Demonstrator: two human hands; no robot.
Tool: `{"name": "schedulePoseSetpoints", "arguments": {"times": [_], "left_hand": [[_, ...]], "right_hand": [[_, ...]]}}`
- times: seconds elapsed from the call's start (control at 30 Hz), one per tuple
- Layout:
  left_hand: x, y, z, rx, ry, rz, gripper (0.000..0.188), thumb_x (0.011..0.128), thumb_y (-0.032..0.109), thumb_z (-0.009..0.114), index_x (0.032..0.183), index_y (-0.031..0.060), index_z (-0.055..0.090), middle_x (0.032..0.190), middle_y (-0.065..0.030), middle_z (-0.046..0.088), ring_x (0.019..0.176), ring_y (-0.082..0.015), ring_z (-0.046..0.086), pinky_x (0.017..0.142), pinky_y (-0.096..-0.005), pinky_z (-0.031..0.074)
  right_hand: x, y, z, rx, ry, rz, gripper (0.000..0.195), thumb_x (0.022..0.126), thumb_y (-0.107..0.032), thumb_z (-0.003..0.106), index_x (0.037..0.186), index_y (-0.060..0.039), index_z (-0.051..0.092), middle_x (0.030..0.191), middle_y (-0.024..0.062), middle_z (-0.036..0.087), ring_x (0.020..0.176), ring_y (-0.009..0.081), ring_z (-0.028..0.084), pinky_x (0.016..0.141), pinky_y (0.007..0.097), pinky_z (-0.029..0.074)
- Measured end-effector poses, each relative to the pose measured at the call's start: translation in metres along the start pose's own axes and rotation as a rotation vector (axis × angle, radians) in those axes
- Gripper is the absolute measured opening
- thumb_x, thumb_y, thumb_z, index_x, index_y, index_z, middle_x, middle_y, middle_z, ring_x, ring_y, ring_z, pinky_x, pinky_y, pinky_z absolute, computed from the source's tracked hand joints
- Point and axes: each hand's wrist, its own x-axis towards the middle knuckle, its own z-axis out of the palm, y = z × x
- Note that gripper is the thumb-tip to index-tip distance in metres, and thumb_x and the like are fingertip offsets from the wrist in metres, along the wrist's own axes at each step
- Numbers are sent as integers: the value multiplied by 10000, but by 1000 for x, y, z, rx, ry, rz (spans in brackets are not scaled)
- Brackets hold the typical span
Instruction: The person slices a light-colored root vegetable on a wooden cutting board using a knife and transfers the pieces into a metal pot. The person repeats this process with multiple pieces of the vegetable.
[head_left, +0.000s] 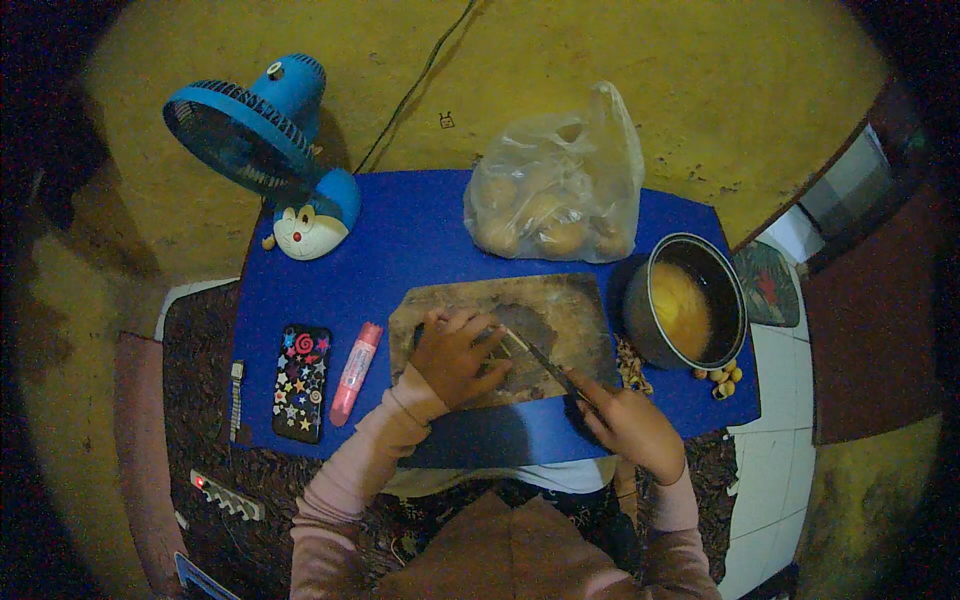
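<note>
A wooden cutting board (420, 300), with a dark wet patch, lies before me on a blue table. My left hand (459, 358) rests on its left half, fingers bent. A thin pale strip (516, 340) shows by the fingertips, close to the knife's tip; what may lie under the palm is hidden. In my right hand (634, 427) is the handle of a knife (551, 366), its blade slanting across the board toward the left fingers. Right of the board stands a dark metal pot (640, 315) holding cloudy yellowish liquid (677, 307) with a paler lump in it.
Behind the board sits a clear plastic bag (555, 187) of round brown produce. Brown peelings (634, 367) and several small yellowish round pieces (724, 379) lie by the pot. At left are a blue fan (247, 135), a star-patterned phone case (300, 382), a pink tube (356, 375) and a wristwatch (237, 397).
</note>
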Motion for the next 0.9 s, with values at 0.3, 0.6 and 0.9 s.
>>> {"name": "schedulePoseSetpoints", "arguments": {"times": [0.3, 0.6, 0.9], "left_hand": [[-4, 0, 6, -30, -158, -44, 459, 762, 418, 629, 1118, 131, 607, 1183, -67, 565, 1101, -291, 498, 911, -534, 316], [-3, 2, 5, -5, -102, 29, 470, 787, 407, 605, 1105, 61, 600, 1143, -75, 543, 1088, -239, 486, 902, -493, 340], [-5, 5, 5, 0, -88, 27, 459, 777, 406, 614, 1093, 72, 607, 1134, -64, 540, 1112, -242, 462, 899, -494, 343]], "right_hand": [[-1, -9, 12, 27, -72, 66, 603, 838, -108, 572, 1391, -90, 332, 737, 221, 621, 647, 398, 607, 602, 480, 480], [-2, -18, 15, 28, -89, 27, 636, 850, -113, 539, 1416, -59, 254, 750, 243, 616, 647, 409, 602, 601, 493, 479], [7, -23, 24, 36, -21, 0, 709, 839, -71, 516, 1453, -68, 160, 786, 259, 618, 627, 416, 604, 569, 500, 485]]}}
